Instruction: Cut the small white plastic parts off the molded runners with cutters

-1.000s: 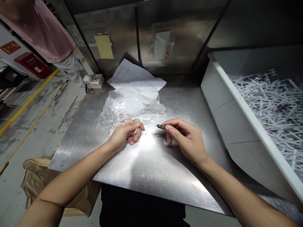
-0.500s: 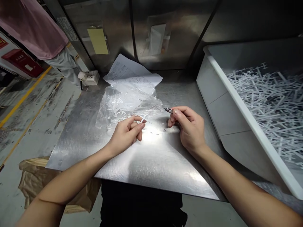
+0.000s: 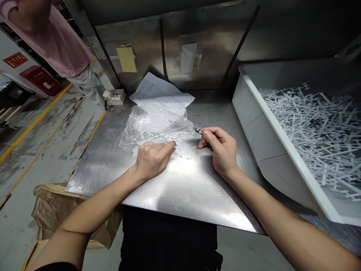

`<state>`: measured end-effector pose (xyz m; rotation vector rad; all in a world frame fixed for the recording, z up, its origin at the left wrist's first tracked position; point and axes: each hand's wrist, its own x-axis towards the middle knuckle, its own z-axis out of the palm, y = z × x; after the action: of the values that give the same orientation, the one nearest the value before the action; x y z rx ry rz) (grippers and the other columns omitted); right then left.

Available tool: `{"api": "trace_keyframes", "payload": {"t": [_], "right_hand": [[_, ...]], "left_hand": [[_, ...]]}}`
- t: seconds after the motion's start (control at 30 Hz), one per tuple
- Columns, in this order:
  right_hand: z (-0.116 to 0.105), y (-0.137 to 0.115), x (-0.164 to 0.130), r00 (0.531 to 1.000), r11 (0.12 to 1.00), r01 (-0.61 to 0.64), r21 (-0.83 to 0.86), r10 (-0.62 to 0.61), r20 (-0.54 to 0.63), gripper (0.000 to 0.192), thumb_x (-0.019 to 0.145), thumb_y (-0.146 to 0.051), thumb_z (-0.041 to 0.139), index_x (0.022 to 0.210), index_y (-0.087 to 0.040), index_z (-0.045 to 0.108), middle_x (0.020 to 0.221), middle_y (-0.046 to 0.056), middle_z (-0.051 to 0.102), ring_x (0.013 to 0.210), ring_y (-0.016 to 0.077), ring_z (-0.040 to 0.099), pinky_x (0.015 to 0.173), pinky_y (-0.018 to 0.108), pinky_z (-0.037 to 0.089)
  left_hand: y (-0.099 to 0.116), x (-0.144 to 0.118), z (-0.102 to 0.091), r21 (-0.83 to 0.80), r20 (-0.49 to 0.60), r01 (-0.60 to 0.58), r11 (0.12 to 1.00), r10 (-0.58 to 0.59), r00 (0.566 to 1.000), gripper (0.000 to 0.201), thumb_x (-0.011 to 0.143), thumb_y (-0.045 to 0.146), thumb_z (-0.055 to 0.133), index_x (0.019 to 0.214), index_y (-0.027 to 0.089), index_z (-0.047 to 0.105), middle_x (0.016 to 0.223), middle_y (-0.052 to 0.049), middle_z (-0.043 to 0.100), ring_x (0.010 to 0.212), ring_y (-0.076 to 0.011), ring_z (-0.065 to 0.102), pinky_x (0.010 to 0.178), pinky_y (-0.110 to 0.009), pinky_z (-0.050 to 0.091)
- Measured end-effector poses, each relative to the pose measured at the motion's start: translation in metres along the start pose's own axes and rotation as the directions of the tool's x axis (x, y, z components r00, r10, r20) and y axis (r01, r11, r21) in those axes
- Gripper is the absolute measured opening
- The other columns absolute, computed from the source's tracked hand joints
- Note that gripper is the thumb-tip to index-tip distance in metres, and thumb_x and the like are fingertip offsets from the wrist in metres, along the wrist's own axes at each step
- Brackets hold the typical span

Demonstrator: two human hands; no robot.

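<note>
My left hand (image 3: 153, 160) is closed in a pinch above the metal table, its back turned up. A sliver of a small white plastic piece (image 3: 177, 146) shows at its fingertips; most of it is hidden. In my right hand (image 3: 222, 150), a small metal nail clipper (image 3: 199, 131) is pinched between thumb and fingers, its end pointing left. Between the hands, tiny dark bits (image 3: 188, 158) lie on the tabletop. A crumpled clear plastic bag (image 3: 158, 124) rests just beyond my left hand.
At right stands a large grey bin (image 3: 270, 116) with many thin white plastic pieces (image 3: 318, 131). Printed paper (image 3: 155, 88) lies behind the bag, near a power socket (image 3: 117, 96). A brown paper bag (image 3: 50, 214) sits below left; a person in pink (image 3: 66, 45) stands beyond.
My left hand has rolled over, back upward, so the white piece is now mostly hidden. The right hand keeps the nail clipper. The view has shifted slightly.
</note>
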<state>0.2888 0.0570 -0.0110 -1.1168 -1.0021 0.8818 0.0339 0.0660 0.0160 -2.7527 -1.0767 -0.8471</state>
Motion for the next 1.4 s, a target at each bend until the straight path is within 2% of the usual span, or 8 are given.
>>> {"api": "trace_keyframes", "payload": {"t": [0.3, 0.5, 0.57, 0.67, 0.8, 0.97, 1.13, 1.4], "right_hand": [[0.000, 0.001, 0.002, 1.000, 1.000, 0.014, 0.016, -0.014, -0.008, 0.025, 0.095, -0.047, 0.085, 0.093, -0.022, 0.079, 0.070, -0.003, 0.068, 0.062, 0.0168, 0.070, 0.068, 0.033, 0.056], [0.000, 0.013, 0.003, 0.998, 0.999, -0.031, 0.040, 0.033, -0.048, 0.035, 0.093, -0.056, 0.090, 0.097, -0.023, 0.078, 0.074, -0.002, 0.071, 0.079, 0.0219, 0.081, 0.082, 0.038, 0.066], [0.001, 0.018, 0.001, 0.998, 1.000, -0.016, 0.013, 0.017, -0.053, 0.036, 0.094, -0.057, 0.089, 0.100, -0.023, 0.078, 0.078, -0.001, 0.073, 0.083, 0.0224, 0.082, 0.085, 0.038, 0.067], [0.003, 0.022, -0.003, 0.998, 0.999, 0.023, -0.048, -0.026, -0.056, 0.037, 0.096, -0.058, 0.087, 0.102, -0.024, 0.077, 0.080, -0.001, 0.073, 0.085, 0.0224, 0.083, 0.088, 0.039, 0.065], [0.017, 0.021, -0.014, 0.998, 0.991, 0.059, -0.122, -0.060, -0.008, 0.036, 0.098, -0.058, 0.084, 0.105, -0.024, 0.077, 0.084, -0.001, 0.075, 0.090, 0.0237, 0.083, 0.094, 0.041, 0.063], [0.061, 0.017, -0.033, 0.991, 0.988, 0.060, -0.142, -0.043, 0.123, 0.033, 0.101, -0.055, 0.082, 0.110, -0.023, 0.076, 0.087, 0.000, 0.076, 0.095, 0.0243, 0.082, 0.095, 0.042, 0.060], [0.112, 0.015, -0.043, 0.968, 0.993, 0.032, -0.117, -0.001, 0.251, 0.030, 0.101, -0.053, 0.080, 0.107, -0.023, 0.074, 0.088, 0.000, 0.075, 0.094, 0.0233, 0.080, 0.095, 0.041, 0.060], [0.168, 0.014, -0.051, 0.872, 0.995, -0.024, -0.100, 0.070, 0.485, 0.038, 0.099, -0.058, 0.083, 0.108, -0.022, 0.076, 0.091, 0.003, 0.079, 0.095, 0.0232, 0.081, 0.095, 0.041, 0.062]], "left_hand": [[0.009, -0.007, -0.032, -0.011, -0.305, -0.136, 0.991, 0.126, 0.944, 0.012, 0.109, 0.014, 0.070, 0.116, 0.017, 0.079, 0.081, -0.002, 0.083, 0.063, -0.0151, 0.073, 0.061, -0.030, 0.047], [-0.024, -0.149, -0.111, 0.232, -0.396, 0.217, 0.948, -0.111, 0.911, 0.023, 0.100, 0.011, 0.077, 0.120, 0.021, 0.082, 0.093, -0.006, 0.085, 0.073, -0.0197, 0.074, 0.069, -0.033, 0.051], [-0.037, -0.224, -0.133, 0.298, -0.440, 0.490, 0.819, -0.338, 0.832, 0.022, 0.101, 0.022, 0.078, 0.123, 0.026, 0.082, 0.091, -0.002, 0.082, 0.076, -0.0223, 0.072, 0.069, -0.033, 0.046], [-0.043, -0.327, -0.154, 0.264, -0.482, 0.810, 0.523, -0.656, 0.581, 0.019, 0.105, 0.036, 0.071, 0.122, 0.034, 0.078, 0.088, 0.001, 0.076, 0.079, -0.0256, 0.067, 0.070, -0.035, 0.039], [-0.037, -0.401, -0.158, 0.356, -0.285, 0.890, 0.286, -0.873, 0.395, 0.020, 0.102, 0.052, 0.067, 0.101, 0.034, 0.074, 0.080, 0.002, 0.069, 0.073, -0.0261, 0.059, 0.068, -0.032, 0.027], [-0.039, -0.383, -0.132, 0.287, -0.304, 0.895, 0.342, -0.853, 0.424, 0.028, 0.105, 0.058, 0.059, 0.109, 0.037, 0.077, 0.099, 0.004, 0.079, 0.099, -0.0345, 0.072, 0.082, -0.044, 0.052], [-0.009, -0.318, -0.090, -0.207, -0.148, 0.849, 0.486, -0.874, 0.463, 0.029, 0.106, 0.052, 0.068, 0.113, 0.028, 0.084, 0.115, -0.003, 0.087, 0.110, -0.0297, 0.080, 0.104, -0.045, 0.060], [0.051, -0.247, 0.004, -0.761, 0.585, 0.548, -0.346, -0.732, 0.350, 0.022, 0.089, 0.037, 0.081, 0.095, 0.015, 0.083, 0.079, -0.009, 0.081, 0.066, -0.0194, 0.071, 0.062, -0.029, 0.056]]}}
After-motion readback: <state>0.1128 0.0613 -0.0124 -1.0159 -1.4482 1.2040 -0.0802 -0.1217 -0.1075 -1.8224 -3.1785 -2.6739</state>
